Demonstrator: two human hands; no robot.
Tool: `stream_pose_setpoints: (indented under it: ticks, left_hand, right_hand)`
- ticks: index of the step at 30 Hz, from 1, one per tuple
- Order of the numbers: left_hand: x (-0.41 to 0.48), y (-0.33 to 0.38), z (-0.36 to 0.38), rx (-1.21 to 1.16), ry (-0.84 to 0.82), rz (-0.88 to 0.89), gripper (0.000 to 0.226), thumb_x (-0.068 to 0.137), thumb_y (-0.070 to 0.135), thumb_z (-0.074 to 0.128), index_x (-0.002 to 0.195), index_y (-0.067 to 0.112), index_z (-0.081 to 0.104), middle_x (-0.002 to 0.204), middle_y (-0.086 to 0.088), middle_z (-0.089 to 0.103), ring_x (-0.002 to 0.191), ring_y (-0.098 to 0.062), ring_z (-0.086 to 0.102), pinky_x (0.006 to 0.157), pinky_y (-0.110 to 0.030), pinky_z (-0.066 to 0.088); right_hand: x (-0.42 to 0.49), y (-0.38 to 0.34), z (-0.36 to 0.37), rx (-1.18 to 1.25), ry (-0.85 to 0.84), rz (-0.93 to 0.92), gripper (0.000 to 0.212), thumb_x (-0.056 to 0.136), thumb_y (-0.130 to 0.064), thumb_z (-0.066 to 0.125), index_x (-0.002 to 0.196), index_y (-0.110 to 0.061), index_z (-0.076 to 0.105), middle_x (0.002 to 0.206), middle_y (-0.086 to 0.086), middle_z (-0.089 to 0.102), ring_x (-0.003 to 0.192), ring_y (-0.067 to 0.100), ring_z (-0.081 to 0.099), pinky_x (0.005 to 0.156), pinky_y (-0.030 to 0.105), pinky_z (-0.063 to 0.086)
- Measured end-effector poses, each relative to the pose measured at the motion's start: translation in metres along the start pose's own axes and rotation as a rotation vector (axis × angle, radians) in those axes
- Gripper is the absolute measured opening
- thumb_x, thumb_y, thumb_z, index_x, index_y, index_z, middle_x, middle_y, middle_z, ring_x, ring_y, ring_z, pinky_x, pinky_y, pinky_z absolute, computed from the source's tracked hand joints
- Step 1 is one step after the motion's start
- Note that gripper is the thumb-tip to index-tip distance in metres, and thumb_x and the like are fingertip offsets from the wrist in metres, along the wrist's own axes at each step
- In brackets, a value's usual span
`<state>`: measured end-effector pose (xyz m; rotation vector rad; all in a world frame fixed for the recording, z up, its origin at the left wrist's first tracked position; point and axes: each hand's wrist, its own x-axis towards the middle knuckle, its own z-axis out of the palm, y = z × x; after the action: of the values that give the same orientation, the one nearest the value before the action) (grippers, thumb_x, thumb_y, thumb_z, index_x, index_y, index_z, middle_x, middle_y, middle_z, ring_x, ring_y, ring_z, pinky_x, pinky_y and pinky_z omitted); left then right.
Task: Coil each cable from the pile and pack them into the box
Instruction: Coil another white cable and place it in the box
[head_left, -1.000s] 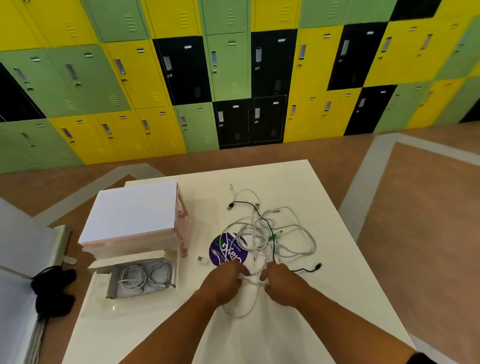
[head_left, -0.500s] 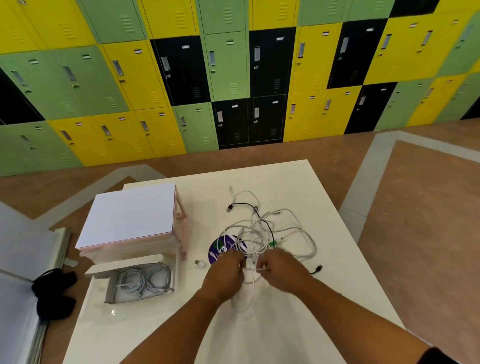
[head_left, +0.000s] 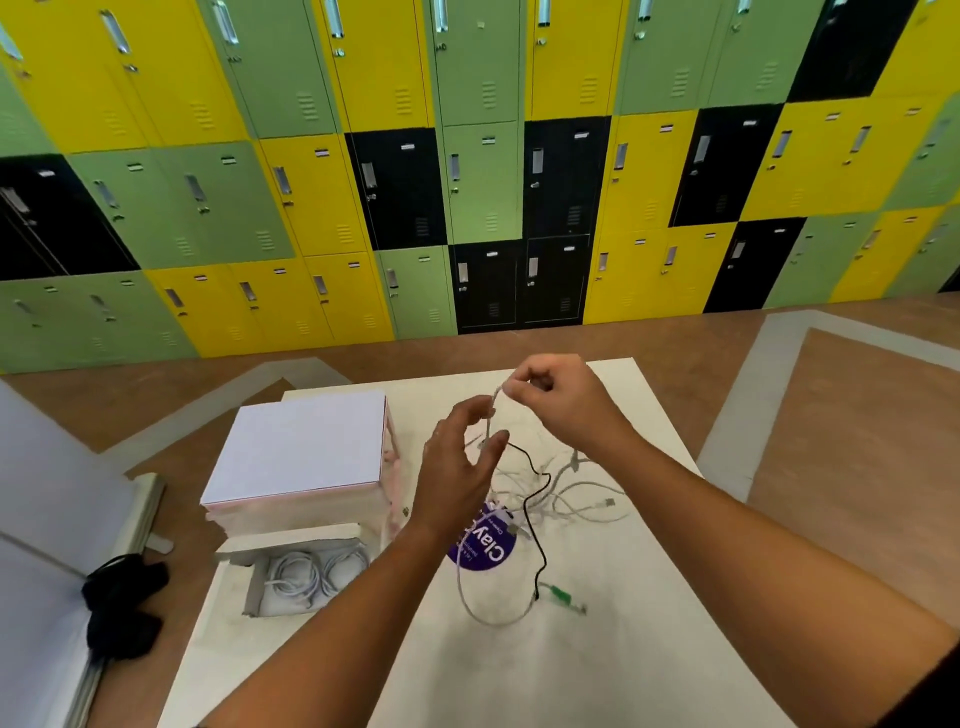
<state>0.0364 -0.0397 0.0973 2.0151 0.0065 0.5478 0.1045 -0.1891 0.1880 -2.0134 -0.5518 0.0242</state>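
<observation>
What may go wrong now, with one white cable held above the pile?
1. The white cable pinched by the right hand hangs into the tangled pile of white cables; pulling may drag the thin black cable or tighten a knot.
2. The left hand is open, so the cable may slip from the single pinch.

Bright, even light; wide-angle bending at edges, slight softness.

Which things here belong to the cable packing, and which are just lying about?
Job: white cable pinched by the right hand; cable pile; open box with coiled cables.
Lying about: purple sticker; black bundle; lockers.
</observation>
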Motion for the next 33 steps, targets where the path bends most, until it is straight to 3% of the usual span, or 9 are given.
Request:
stream_pose_setpoints:
  ticks: [3, 8, 12, 16, 19, 23, 26, 29, 33]
  left_hand:
    - [0.001, -0.009, -0.005, 0.128, 0.021, -0.045, 0.016, 0.096, 0.033, 0.064, 0.109, 0.038, 0.057, 0.111, 0.021, 0.064, 0.112, -0.009, 0.058, 0.097, -0.04, 0.048]
    - [-0.009, -0.013, -0.009, 0.019, -0.15, -0.219, 0.032, 0.093, 0.029, 0.069, 0.118, 0.037, 0.051, 0.122, 0.019, 0.059, 0.113, -0.005, 0.057, 0.087, -0.025, 0.049]
    - [-0.002, -0.008, -0.008, -0.108, -0.082, -0.25, 0.033, 0.092, 0.022, 0.071, 0.114, 0.029, 0.047, 0.11, 0.01, 0.066, 0.102, -0.004, 0.063, 0.087, -0.027, 0.052]
    - [0.007, 0.004, -0.009, -0.186, -0.208, -0.301, 0.035, 0.093, 0.023, 0.07, 0.12, 0.029, 0.049, 0.103, 0.002, 0.067, 0.088, -0.007, 0.066, 0.081, -0.027, 0.054]
    - [0.011, 0.003, -0.006, -0.102, -0.348, -0.275, 0.008, 0.098, 0.025, 0.062, 0.105, 0.028, 0.064, 0.097, 0.003, 0.068, 0.08, -0.009, 0.065, 0.079, -0.029, 0.053]
    - [0.005, -0.015, -0.004, 0.065, -0.499, -0.362, 0.023, 0.103, 0.013, 0.049, 0.091, 0.013, 0.068, 0.092, -0.003, 0.07, 0.078, -0.015, 0.064, 0.076, -0.031, 0.053]
    - [0.003, -0.008, -0.013, -0.188, -0.323, -0.5, 0.028, 0.105, 0.009, 0.042, 0.09, 0.003, 0.064, 0.085, -0.015, 0.068, 0.07, -0.029, 0.064, 0.052, -0.025, 0.049]
    - [0.019, 0.012, -0.023, -0.379, -0.062, -0.495, 0.028, 0.107, 0.018, 0.041, 0.099, 0.003, 0.064, 0.081, -0.015, 0.07, 0.065, -0.026, 0.068, 0.054, -0.031, 0.052]
    - [0.046, 0.046, -0.034, -0.43, 0.036, -0.355, 0.031, 0.107, 0.028, 0.042, 0.102, 0.008, 0.065, 0.068, -0.007, 0.065, 0.062, -0.02, 0.065, 0.054, -0.034, 0.055]
  right_hand:
    - [0.005, -0.021, -0.008, 0.169, 0.067, -0.022, 0.014, 0.094, -0.017, 0.065, 0.081, -0.016, 0.07, 0.059, -0.017, 0.058, 0.056, -0.001, 0.05, 0.058, 0.022, 0.042]
    - [0.018, -0.063, -0.032, 0.581, 0.139, -0.015, 0.019, 0.102, -0.012, 0.051, 0.087, -0.012, 0.063, 0.061, -0.003, 0.048, 0.055, 0.013, 0.043, 0.053, 0.028, 0.046]
    - [0.025, -0.089, -0.048, 0.706, 0.144, -0.079, 0.021, 0.104, -0.015, 0.046, 0.09, -0.011, 0.062, 0.068, 0.002, 0.051, 0.058, 0.015, 0.045, 0.054, 0.029, 0.046]
    - [0.022, -0.099, -0.056, 0.872, 0.154, -0.082, 0.022, 0.106, -0.016, 0.043, 0.093, -0.009, 0.059, 0.073, 0.007, 0.057, 0.061, 0.019, 0.051, 0.057, 0.033, 0.047]
    - [0.02, -0.106, -0.062, 1.108, 0.105, -0.097, 0.026, 0.107, -0.02, 0.036, 0.095, -0.009, 0.057, 0.086, 0.012, 0.068, 0.08, 0.03, 0.069, 0.071, 0.039, 0.056]
    - [0.027, -0.125, -0.085, 1.324, 0.113, -0.221, 0.026, 0.108, -0.024, 0.034, 0.111, -0.004, 0.05, 0.111, 0.017, 0.07, 0.115, 0.04, 0.065, 0.091, 0.046, 0.055]
    - [0.028, -0.131, -0.103, 1.24, 0.111, -0.233, 0.026, 0.106, -0.025, 0.037, 0.102, -0.007, 0.055, 0.11, 0.016, 0.07, 0.112, 0.04, 0.066, 0.088, 0.046, 0.056]
    - [0.025, -0.114, -0.101, 0.937, 0.164, -0.119, 0.021, 0.104, -0.022, 0.043, 0.105, -0.007, 0.057, 0.1, 0.013, 0.071, 0.09, 0.032, 0.069, 0.074, 0.04, 0.057]
    - [0.017, -0.063, -0.073, 0.449, 0.19, 0.1, 0.012, 0.099, -0.013, 0.058, 0.095, -0.007, 0.067, 0.082, 0.007, 0.072, 0.07, 0.02, 0.066, 0.064, 0.034, 0.054]
